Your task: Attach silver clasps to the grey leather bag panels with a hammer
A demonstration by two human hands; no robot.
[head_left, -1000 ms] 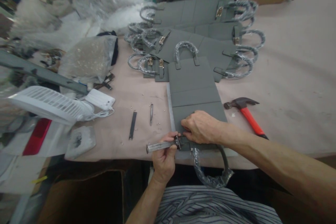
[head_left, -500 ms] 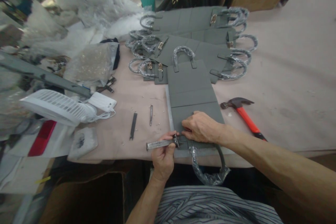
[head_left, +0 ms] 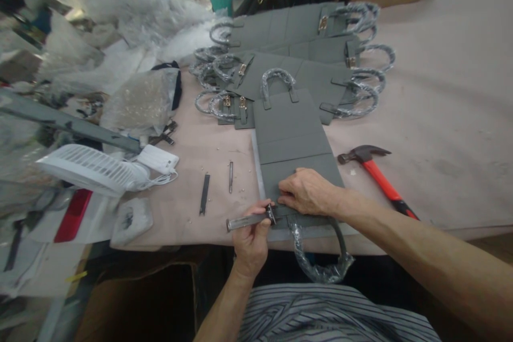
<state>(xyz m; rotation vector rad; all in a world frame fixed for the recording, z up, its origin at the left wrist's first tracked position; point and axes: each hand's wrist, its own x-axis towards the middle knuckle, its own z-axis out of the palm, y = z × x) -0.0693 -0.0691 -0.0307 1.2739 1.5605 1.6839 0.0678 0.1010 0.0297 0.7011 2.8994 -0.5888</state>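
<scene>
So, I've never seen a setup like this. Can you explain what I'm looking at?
No machine here: a person works with a bare left hand and right hand. The view is from that person's head, forward and down. The left hand holds a metal tool whose exact kind I can't tell; the right hand rests on a gray panel beside it. A plastic-wrapped handle hangs past the near edge of the table. Also on the table: a claw hammer, a thin rod, a dark strip and more gray pieces behind.
</scene>
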